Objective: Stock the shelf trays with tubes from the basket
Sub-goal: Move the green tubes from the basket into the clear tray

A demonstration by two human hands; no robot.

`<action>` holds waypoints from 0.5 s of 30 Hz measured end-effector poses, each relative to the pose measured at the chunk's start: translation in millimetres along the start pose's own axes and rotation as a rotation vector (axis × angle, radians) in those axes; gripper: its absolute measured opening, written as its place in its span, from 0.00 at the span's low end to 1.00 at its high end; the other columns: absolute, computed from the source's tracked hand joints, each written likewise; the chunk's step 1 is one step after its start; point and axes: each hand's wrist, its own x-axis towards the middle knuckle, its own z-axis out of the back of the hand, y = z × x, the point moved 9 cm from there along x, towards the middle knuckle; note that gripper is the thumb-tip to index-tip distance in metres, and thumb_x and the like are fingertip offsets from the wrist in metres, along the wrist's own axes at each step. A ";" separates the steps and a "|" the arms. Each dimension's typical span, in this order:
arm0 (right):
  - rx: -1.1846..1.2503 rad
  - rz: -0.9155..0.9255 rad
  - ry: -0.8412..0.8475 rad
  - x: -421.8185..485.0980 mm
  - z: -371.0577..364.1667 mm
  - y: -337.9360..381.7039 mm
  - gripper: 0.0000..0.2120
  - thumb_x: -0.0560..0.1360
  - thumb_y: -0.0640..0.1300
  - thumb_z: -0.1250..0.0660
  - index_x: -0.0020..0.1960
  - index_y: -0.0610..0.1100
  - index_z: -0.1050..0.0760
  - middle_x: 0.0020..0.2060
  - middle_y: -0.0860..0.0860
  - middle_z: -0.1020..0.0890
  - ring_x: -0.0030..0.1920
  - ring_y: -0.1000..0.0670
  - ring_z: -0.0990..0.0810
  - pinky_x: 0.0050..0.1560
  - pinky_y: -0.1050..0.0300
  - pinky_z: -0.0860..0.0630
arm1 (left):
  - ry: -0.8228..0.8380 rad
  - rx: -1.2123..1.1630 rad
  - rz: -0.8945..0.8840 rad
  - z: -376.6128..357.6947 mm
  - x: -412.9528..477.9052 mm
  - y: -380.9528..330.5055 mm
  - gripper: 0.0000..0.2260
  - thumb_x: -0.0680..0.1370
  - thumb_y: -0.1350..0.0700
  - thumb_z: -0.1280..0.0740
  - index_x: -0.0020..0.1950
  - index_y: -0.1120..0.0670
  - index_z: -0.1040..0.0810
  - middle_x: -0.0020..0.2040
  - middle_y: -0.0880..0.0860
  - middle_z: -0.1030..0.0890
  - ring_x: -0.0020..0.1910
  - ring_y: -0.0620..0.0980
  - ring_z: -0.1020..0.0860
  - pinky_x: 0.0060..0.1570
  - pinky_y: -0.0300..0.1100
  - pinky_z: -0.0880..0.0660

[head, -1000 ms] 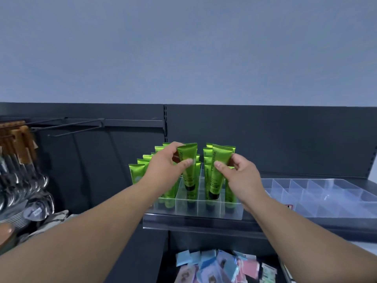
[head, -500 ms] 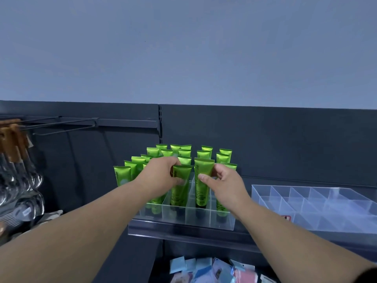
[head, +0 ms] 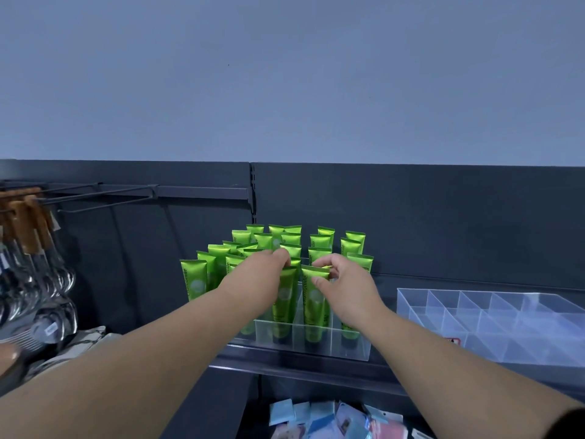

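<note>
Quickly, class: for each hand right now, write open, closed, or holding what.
Left hand: pinches the top of the left front tube in the tray.
Right hand: pinches the top of the right front tube beside it.

**Access around the tube tray**
Upright tubes fill it; left hand and right hand each pinch a front-row tube top, blocking the front. Behind it: back panel. Left of it: hooks carrying utensils. Right of it: open-topped divided tray, reachable from above.
</note>
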 end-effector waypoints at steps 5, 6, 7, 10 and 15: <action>-0.025 0.028 -0.021 -0.9 1.1 3.6 0.07 0.78 0.45 0.33 0.54 0.55 0.24 0.53 0.56 0.21 0.46 0.57 0.22 0.34 0.72 0.31 | -0.104 0.136 -0.126 4.1 -4.0 -10.5 0.19 0.77 0.66 0.39 0.66 0.51 0.32 0.61 0.50 0.27 0.60 0.50 0.28 0.56 0.45 0.27; -0.029 0.035 -0.026 -1.3 2.2 5.0 0.07 0.78 0.44 0.34 0.53 0.55 0.24 0.51 0.57 0.21 0.42 0.60 0.24 0.32 0.72 0.32 | -0.116 0.158 -0.140 4.4 -4.7 -11.2 0.20 0.77 0.66 0.39 0.66 0.51 0.32 0.61 0.50 0.27 0.61 0.50 0.28 0.58 0.44 0.29; -0.026 0.040 -0.030 -1.9 3.5 5.8 0.06 0.78 0.44 0.33 0.51 0.55 0.25 0.49 0.58 0.21 0.40 0.61 0.25 0.31 0.73 0.32 | -0.126 0.170 -0.148 4.3 -5.0 -10.7 0.20 0.77 0.66 0.38 0.67 0.51 0.32 0.62 0.50 0.27 0.61 0.50 0.29 0.60 0.44 0.30; 0.000 0.037 -0.044 -3.7 6.8 4.6 0.08 0.76 0.43 0.31 0.51 0.55 0.25 0.49 0.59 0.23 0.46 0.62 0.25 0.35 0.76 0.34 | -0.135 0.164 -0.149 3.5 -5.4 -7.7 0.21 0.77 0.65 0.37 0.68 0.51 0.33 0.64 0.49 0.28 0.63 0.50 0.30 0.63 0.44 0.32; -0.010 0.015 -0.104 -15.3 17.0 4.9 0.10 0.74 0.44 0.29 0.54 0.52 0.23 0.47 0.60 0.23 0.47 0.60 0.25 0.43 0.70 0.33 | -0.173 0.152 -0.167 7.7 -15.5 -15.9 0.22 0.79 0.57 0.37 0.73 0.51 0.38 0.68 0.49 0.32 0.67 0.50 0.33 0.67 0.43 0.37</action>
